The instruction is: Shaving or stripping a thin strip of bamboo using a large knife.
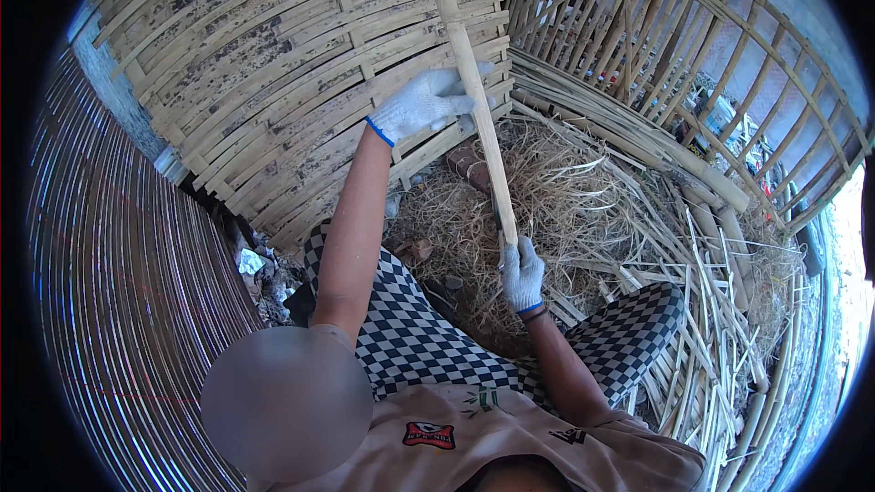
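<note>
A long pale bamboo strip (pixel 469 73) slants from the top of the view down toward my lap. My left hand (pixel 428 109), in a white knit glove with a blue cuff, is at its middle. The fingers pass behind the strip, and their tips show on its far side. Closed at the strip's near end is my right hand (pixel 522 278), gloved the same way. Along the strip's left edge, just above the right hand, runs a thin dark edge; whether it is a blade I cannot tell. Below the strip lies a heap of bamboo shavings (pixel 565 191).
A woven bamboo panel (pixel 273 55) stands ahead and left. A slatted bamboo frame (pixel 702 55) leans at the far right, with bamboo poles (pixel 674 164) at its foot. Thin split strips (pixel 702 337) lie right of my knee. Dark ribbed sheeting (pixel 128 292) fills the left side.
</note>
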### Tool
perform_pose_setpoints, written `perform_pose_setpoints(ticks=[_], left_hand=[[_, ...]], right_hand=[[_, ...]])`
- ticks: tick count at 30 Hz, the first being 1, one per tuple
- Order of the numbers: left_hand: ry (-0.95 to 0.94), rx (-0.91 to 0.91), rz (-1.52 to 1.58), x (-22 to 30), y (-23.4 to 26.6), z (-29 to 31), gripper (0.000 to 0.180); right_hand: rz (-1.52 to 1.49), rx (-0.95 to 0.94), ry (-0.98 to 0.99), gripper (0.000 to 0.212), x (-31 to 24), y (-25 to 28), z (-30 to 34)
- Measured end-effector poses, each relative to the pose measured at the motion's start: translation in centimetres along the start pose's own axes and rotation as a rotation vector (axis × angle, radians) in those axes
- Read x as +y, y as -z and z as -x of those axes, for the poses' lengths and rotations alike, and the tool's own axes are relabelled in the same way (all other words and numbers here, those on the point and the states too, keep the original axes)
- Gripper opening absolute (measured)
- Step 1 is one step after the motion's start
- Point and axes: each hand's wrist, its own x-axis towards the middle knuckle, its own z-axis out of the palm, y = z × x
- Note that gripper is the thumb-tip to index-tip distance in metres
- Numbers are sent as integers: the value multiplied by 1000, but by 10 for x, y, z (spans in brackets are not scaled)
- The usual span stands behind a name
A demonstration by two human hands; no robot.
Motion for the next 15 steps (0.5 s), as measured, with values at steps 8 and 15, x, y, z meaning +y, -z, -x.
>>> perform_pose_setpoints(ticks=[8, 15], left_hand=[[-1, 26, 112, -3, -10, -7, 43], [-36, 115, 63, -14, -11, -14, 19]], right_hand=[[59, 26, 33, 24, -6, 1, 1], [57, -45, 149, 23, -4, -1, 1]])
